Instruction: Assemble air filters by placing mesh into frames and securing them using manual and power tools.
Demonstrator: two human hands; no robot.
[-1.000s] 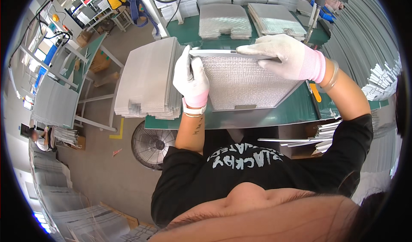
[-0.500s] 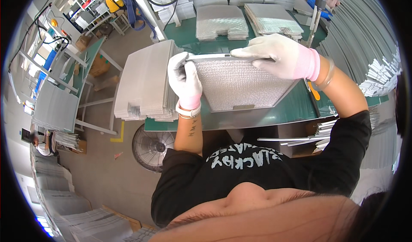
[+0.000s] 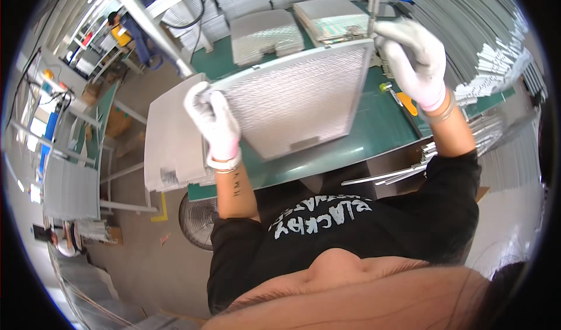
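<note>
A framed metal mesh filter panel (image 3: 298,99) stands tilted over the green table (image 3: 362,137), its left side lower than its right. My left hand (image 3: 215,119), in a white glove with a pink cuff, is closed on its upper left corner. Just beyond the upper right corner, my right hand (image 3: 418,61) in a matching glove has its fingers curved and apart, beside an upright metal rod (image 3: 374,5). Blur hides whether its fingertips touch the frame.
Stacked mesh sheets (image 3: 175,131) are left of the panel; more piles (image 3: 266,35) lie behind it. An orange-handled tool (image 3: 406,103) rests on the right. White strips (image 3: 403,175) lie below the table edge, a floor fan (image 3: 196,222) at lower left. A person in yellow (image 3: 121,36) is far left.
My right hand has left the panel's top edge and shifted right to beyond its corner. The panel has tilted, left side down. My view has shifted too.
</note>
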